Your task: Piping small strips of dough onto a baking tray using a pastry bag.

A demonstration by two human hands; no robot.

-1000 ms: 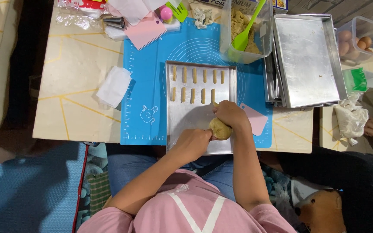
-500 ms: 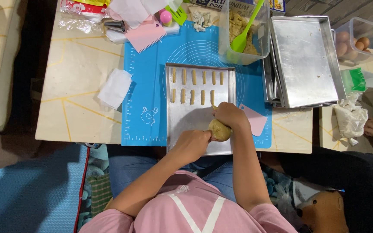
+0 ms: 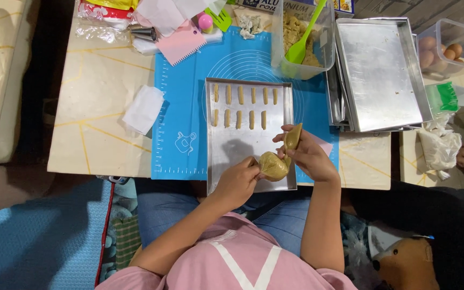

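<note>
A pale beige table with thin yellow lines stands over a dark floor. A blue woven floor mat lies near left. Light is even.

A pink short-sleeved top is worn, seen at the bottom centre of the frame, with the sleeves ending above the elbows so that both forearms are left bare. White straps or bands are laid over the pink fabric and meet in a V shape at the middle of the chest. Blue denim trousers are seen just above the top, in the lower middle of the frame. No rings, watch or bracelets can be made out on the left hand or the right hand; both hands are ungloved.
</note>
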